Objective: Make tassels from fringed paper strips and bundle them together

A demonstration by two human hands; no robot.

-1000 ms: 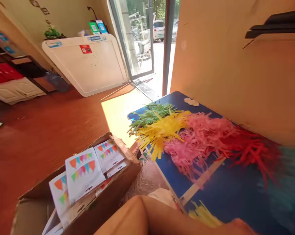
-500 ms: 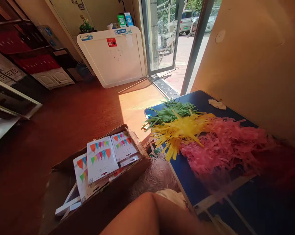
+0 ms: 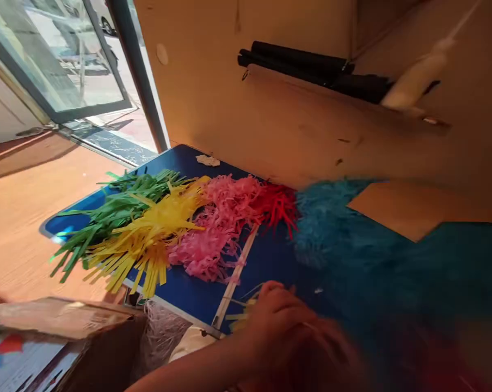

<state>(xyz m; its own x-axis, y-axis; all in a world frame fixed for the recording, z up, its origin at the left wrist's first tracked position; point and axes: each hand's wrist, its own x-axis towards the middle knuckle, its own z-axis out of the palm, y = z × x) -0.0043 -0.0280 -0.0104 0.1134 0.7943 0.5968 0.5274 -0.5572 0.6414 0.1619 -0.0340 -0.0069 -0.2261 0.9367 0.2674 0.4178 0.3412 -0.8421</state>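
My left hand (image 3: pixel 279 311) reaches in from the bottom left and rests on the blue table (image 3: pixel 270 256), fingers curled and pressed together. A few yellow paper strips (image 3: pixel 238 321) stick out beside its fingers; what it grips is blurred. A red blurred mass (image 3: pixel 331 359) lies just right of the hand. Tissue-paper tassels lie in a row across the table: green (image 3: pixel 119 209), yellow (image 3: pixel 148 237), pink (image 3: pixel 217 223), red (image 3: pixel 276 204) and teal (image 3: pixel 327 218). My right hand does not show.
A cardboard box (image 3: pixel 62 321) with printed white packets stands on the floor at the bottom left. A plywood wall (image 3: pixel 295 130) backs the table, with black rolls (image 3: pixel 311 68) on its ledge. An open glass door (image 3: pixel 66 71) is at the top left.
The camera has swung right and down, away from the room and box toward the table. My left hand has come into view on the table near the yellow strips; teal tassels now show.
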